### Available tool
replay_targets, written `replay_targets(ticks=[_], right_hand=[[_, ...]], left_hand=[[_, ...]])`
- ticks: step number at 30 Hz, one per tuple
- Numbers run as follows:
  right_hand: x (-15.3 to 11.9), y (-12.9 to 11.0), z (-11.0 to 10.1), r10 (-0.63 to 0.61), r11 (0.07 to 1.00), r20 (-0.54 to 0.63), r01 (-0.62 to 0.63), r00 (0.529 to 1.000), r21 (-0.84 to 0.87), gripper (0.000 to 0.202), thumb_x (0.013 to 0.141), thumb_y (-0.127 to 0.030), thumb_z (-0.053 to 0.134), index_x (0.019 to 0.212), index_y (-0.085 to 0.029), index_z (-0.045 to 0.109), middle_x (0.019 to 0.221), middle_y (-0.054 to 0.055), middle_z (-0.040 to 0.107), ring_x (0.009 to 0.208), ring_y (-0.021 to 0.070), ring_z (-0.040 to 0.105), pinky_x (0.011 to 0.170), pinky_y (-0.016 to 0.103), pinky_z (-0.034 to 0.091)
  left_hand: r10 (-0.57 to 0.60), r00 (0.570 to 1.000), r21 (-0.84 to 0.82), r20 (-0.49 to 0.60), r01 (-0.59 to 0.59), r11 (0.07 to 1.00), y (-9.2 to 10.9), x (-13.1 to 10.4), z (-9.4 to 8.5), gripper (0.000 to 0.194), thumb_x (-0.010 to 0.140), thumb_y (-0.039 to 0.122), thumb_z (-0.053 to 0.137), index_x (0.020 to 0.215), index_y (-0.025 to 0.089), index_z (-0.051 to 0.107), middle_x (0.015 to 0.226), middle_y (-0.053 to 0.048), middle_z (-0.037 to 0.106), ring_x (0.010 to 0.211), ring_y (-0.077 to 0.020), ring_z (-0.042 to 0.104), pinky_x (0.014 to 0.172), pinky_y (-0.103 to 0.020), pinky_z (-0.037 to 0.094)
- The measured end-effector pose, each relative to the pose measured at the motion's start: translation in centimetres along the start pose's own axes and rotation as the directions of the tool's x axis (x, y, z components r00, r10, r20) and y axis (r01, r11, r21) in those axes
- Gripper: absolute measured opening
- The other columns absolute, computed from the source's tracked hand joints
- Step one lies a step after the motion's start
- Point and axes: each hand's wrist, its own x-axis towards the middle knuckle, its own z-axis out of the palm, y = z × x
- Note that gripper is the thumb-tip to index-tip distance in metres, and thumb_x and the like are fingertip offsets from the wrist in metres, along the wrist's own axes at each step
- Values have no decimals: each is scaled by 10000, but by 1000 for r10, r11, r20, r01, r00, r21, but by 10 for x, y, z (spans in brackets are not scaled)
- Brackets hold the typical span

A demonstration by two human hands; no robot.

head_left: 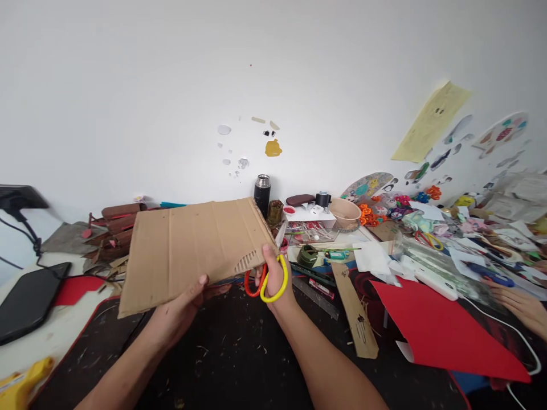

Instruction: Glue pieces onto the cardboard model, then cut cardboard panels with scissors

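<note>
Under a white wall (128,102), at a crowded counter (79,330) spread with a dark mat (239,359), a person holds up a brown cardboard sheet (192,245) in both bare hands, tilted above the mat's far part. A red sheet (444,330) lies to the right, near another person's hand (519,307). The left hand (179,313) grips the near edge, its thumb on top and its other fingers largely hidden beneath. The right hand (281,287) holds the sheet's near right corner, thumb on the face, and also carries red-and-yellow scissors (263,288), handles showing and blades out of sight; how wide the blades stand cannot be told. Beyond the sheet stands a black bottle (262,196); right of the hands lie a narrow cardboard strip (355,313) and a ruler (317,299). Beside the right thumb, a small worn patch (245,261) bares the corrugation. The step in hand appears to be handling and positioning the sheet; any cut from this pose would call for steady left fingers, clear of the blades, and freer right fingers to work the handles.
</note>
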Motion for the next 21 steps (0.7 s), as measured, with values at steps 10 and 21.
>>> replay_targets(ticks=[10, 21], right_hand=[[-14, 9, 5, 94, 986, 285, -50, 954, -158, 643, 803, -845, 703, 746, -228, 530, 434, -56, 520, 312, 112, 463, 315, 207, 345], [-21, 4, 6, 146, 967, 395, -47, 907, -250, 679, 797, -891, 661, 827, -222, 552, 464, -50, 558, 338, 127, 510, 352, 203, 376]], left_hand=[[53, 992, -90, -116, -63, 994, -6, 20, 0, 244, 727, 239, 903, 890, 111, 773, 799, -105, 799, 606, -226, 748, 523, -278, 633], [-82, 994, -636, -76, 15, 772, 54, 20, -22, 37, 940, 174, 709, 946, 153, 679, 707, 4, 686, 504, -38, 608, 489, -63, 497]])
